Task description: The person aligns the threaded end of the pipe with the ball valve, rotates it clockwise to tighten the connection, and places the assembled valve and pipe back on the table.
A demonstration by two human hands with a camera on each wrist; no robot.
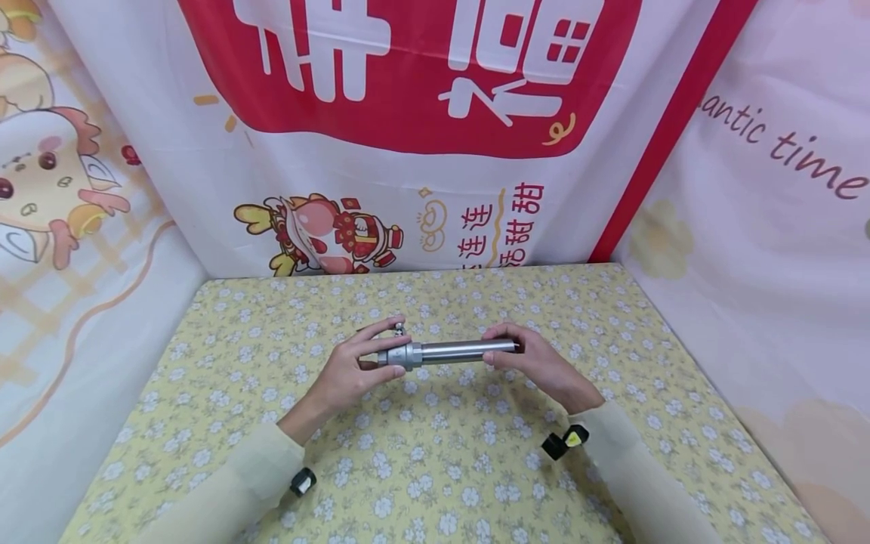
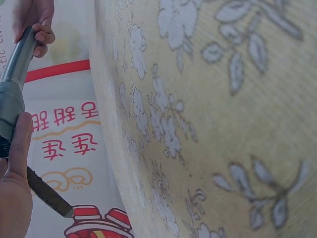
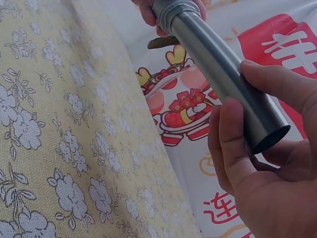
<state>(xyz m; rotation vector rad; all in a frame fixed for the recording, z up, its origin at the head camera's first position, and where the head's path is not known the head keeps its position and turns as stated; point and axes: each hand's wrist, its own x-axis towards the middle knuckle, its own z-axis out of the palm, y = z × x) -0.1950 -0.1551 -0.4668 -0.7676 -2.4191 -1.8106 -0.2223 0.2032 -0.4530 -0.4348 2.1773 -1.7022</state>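
Left hand [image 1: 348,372] pinched the threaded metal fitting [image 1: 406,356] between thumb and part-spread fingers, right hand [image 1: 532,359] curled round the steel pipe [image 1: 454,352] near its hollow end, and that pipe hung above the floral tablecloth [image 1: 435,461]!

Head view was bright and pretty even, pipe [image 1: 451,352] glinting just below mid-frame; both wrist views looked dimmer, kinda greyish.
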